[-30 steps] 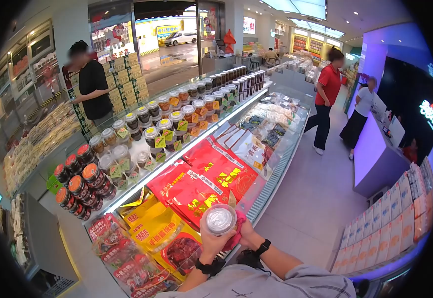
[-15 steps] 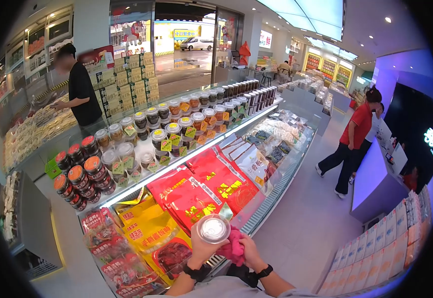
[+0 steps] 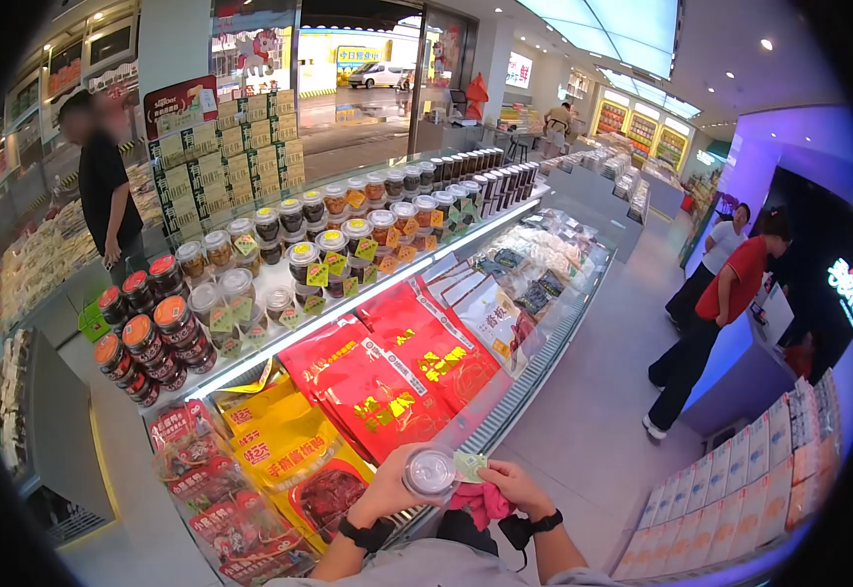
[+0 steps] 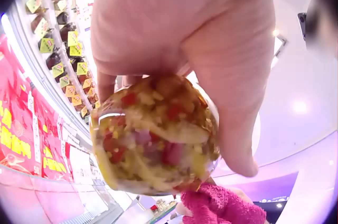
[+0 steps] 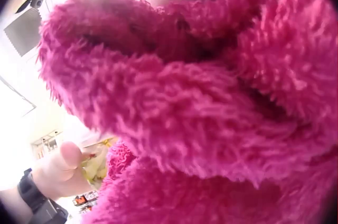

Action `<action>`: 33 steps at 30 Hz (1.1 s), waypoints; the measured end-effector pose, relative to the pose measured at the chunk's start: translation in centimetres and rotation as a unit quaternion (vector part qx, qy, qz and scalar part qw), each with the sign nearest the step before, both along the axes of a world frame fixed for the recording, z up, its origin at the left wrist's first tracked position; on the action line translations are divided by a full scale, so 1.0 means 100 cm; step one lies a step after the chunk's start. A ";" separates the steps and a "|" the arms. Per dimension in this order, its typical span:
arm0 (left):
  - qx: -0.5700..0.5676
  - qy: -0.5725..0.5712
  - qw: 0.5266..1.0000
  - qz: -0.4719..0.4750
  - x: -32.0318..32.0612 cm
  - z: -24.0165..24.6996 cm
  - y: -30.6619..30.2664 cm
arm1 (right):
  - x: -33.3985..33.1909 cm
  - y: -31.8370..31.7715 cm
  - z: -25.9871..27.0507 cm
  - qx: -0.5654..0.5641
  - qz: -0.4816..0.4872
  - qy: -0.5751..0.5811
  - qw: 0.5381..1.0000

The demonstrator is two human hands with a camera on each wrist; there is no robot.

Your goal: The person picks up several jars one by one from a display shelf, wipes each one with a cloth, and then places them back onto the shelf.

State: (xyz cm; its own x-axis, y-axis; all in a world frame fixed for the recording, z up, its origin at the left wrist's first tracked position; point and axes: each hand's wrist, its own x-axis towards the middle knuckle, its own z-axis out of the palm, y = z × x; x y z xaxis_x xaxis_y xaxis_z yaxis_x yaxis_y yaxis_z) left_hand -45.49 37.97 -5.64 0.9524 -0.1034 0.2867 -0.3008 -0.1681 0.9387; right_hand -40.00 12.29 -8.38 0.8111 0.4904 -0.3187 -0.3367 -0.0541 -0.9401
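My left hand (image 3: 387,486) grips a clear lidded cup (image 3: 430,472) over the front edge of the display case. In the left wrist view the cup (image 4: 153,139) shows yellowish food with red pieces, my left hand (image 4: 185,39) curled round it. Just right of the cup, my right hand (image 3: 517,487) holds a fluffy pink cloth (image 3: 481,503), its fingers at a green tag (image 3: 469,467) beside the lid. The cloth (image 5: 174,108) fills most of the right wrist view and hides most of the right fingers.
Red packets (image 3: 368,391), yellow packets (image 3: 279,440) and rows of lidded jars (image 3: 333,245) fill the display case. A person in black (image 3: 105,186) stands at the left; a person in red (image 3: 739,279) and one in white (image 3: 725,245) are by the right counter. Boxes (image 3: 730,479) stand lower right.
The cup has come lower and the right fingers have moved up to the green tag, with the cloth hanging beneath. The person in red has walked nearer along the right counter.
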 end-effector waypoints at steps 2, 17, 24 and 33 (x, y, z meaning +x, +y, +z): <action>-0.067 0.030 0.997 0.019 0.001 -0.007 0.000 | -0.011 0.004 0.002 0.030 -0.020 0.009 0.999; 0.038 -0.008 0.999 -0.026 0.006 -0.046 0.003 | -0.015 0.007 -0.011 -0.101 0.063 -0.099 0.988; 0.051 0.026 0.993 -0.101 0.005 -0.070 -0.001 | -0.007 0.010 -0.008 -0.149 0.122 -0.055 0.980; 0.010 0.072 0.988 -0.133 0.012 -0.072 -0.003 | 0.018 0.009 -0.042 -0.191 0.183 -0.143 0.954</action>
State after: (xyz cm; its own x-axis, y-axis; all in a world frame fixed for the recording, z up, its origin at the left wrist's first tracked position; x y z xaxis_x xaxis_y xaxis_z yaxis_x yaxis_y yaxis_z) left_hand -44.24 37.64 -12.87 0.9219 -0.3593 0.1450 -0.1999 -0.1204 0.9724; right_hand -38.20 13.22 -12.57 0.6887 0.6500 -0.3213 0.0382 -0.4750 -0.8792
